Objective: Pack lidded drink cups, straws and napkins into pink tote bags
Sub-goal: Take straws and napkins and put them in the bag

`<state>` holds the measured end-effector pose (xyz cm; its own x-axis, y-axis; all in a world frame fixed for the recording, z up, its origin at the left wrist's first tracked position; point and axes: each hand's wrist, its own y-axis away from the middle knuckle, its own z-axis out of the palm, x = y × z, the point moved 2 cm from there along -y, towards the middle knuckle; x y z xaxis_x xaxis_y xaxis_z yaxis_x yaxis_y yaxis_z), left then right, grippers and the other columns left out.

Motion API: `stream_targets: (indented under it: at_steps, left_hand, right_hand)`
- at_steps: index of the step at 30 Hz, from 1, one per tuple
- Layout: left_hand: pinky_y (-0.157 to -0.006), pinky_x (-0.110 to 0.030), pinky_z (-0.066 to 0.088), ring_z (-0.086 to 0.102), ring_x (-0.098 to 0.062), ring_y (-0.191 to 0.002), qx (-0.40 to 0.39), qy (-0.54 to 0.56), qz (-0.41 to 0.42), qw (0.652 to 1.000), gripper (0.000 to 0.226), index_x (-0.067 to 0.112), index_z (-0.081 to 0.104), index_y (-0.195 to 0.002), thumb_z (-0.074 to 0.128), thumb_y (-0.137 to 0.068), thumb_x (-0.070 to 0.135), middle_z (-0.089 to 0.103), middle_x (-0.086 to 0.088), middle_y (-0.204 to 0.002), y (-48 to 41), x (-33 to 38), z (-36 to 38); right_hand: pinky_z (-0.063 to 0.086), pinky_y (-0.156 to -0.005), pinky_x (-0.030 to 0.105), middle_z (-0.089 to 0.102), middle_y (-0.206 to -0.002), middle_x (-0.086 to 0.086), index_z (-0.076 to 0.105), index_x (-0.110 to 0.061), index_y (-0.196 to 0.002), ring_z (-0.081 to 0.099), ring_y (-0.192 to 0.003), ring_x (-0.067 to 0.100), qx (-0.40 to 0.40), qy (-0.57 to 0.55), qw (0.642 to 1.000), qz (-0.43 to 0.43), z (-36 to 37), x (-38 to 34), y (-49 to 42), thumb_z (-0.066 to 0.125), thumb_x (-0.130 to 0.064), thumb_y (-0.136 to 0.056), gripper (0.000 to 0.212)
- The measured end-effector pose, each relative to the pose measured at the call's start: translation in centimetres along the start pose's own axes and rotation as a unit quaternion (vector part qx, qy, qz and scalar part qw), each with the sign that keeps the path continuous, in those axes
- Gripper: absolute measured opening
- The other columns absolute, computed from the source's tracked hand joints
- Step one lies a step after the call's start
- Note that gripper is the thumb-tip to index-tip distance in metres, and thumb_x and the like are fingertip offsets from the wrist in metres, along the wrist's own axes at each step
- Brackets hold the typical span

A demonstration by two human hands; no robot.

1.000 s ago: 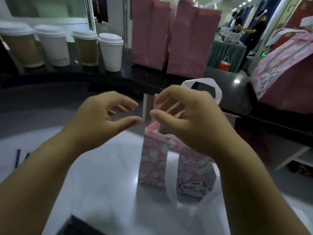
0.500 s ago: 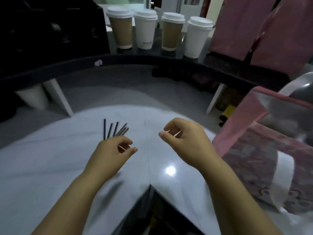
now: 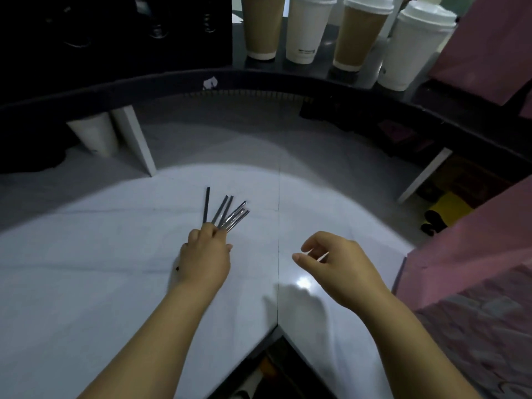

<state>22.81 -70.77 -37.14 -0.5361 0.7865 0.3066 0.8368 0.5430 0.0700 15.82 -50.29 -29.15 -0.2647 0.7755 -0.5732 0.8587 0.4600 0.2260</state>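
Head view, change: half a second ago my left hand (image 3: 205,254) hung just short of the straws (image 3: 227,214); now it has reached forward and covers their near ends. The right hand (image 3: 339,266) has barely shifted.
Head view, left grip: fingers bent down onto the near ends of the straws, thumb tucked at the side. The back of the hand hides whether any straw is actually pinched, so I cannot tell.
Head view, right grip: loosely curled, thumb and forefinger apart, holding nothing.
Head view, straws: fanned out on the white counter (image 3: 100,269), their far tips pointing away from me.
Head view, hand pose: left is palm down, forearm running up from the bottom edge. Right hovers above the counter, knuckles up, near the patterned pink tote bag (image 3: 472,283) at the right edge.
Head view, cups: four lidded cups (image 3: 306,30) stand in a row on the dark shelf (image 3: 288,79), well apart from both hands.
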Motion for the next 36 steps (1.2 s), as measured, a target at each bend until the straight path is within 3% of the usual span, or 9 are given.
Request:
stream_targets:
  at_steps: [9,18,23,31,36]
  left_hand:
    - [-0.087,-0.04,0.034,0.039,-0.029,-0.108,-0.003,-0.089,-0.057,0.994,0.033,0.03,0.046,-0.124,0.04,-0.095,0.044,0.041,-0.005,-0.121,-2.2,0.2,0.0]
    - [-0.085,-0.038,0.029,0.037,-0.026,-0.11,0.001,-0.119,-0.044,0.992,0.022,0.02,0.052,-0.114,0.047,-0.093,0.023,0.043,-0.003,-0.119,-4.3,0.7,0.2]
    - [-0.088,-0.035,0.034,0.05,-0.023,-0.108,-0.02,-0.188,-0.007,0.982,0.029,0.014,0.049,-0.113,0.043,-0.086,0.008,0.053,-0.002,-0.115,-4.3,1.8,0.1]
    - [-0.074,-0.029,0.035,0.055,-0.027,-0.103,-0.047,-0.148,-0.001,0.988,0.026,0.011,0.052,-0.107,0.045,-0.082,0.007,0.056,-0.007,-0.111,-5.0,2.3,-0.5]
    - [-0.073,-0.032,0.038,0.054,-0.03,-0.101,-0.018,-0.069,-0.024,0.997,0.024,0.007,0.052,-0.107,0.044,-0.086,0.013,0.053,-0.009,-0.114,-5.1,2.2,-1.2]
  right_hand:
    - [0.053,-0.075,0.034,0.062,-0.085,-0.016,0.061,-0.031,-0.096,0.059,-0.079,0.004,-0.022,0.002,1.0,-0.005,0.5,0.4,-1.8,0.062,-0.048,-0.084,0.02]
    - [0.053,-0.073,0.034,0.063,-0.086,-0.015,0.061,-0.031,-0.094,0.06,-0.08,0.006,-0.035,-0.006,0.999,-0.012,0.6,0.2,-3.5,0.062,-0.047,-0.085,0.018]
    - [0.053,-0.073,0.033,0.063,-0.086,-0.015,0.061,-0.032,-0.094,0.06,-0.078,0.007,-0.041,-0.009,0.999,-0.017,0.8,0.0,-4.1,0.062,-0.047,-0.084,0.018]
    - [0.054,-0.073,0.035,0.063,-0.086,-0.015,0.061,-0.031,-0.094,0.06,-0.08,0.008,-0.037,-0.014,0.999,-0.019,0.4,-0.1,-4.4,0.062,-0.047,-0.085,0.019]
    - [0.054,-0.072,0.035,0.063,-0.086,-0.014,0.061,-0.03,-0.095,0.06,-0.078,0.008,-0.028,-0.018,0.999,-0.015,-0.1,0.1,-4.5,0.062,-0.047,-0.084,0.019]
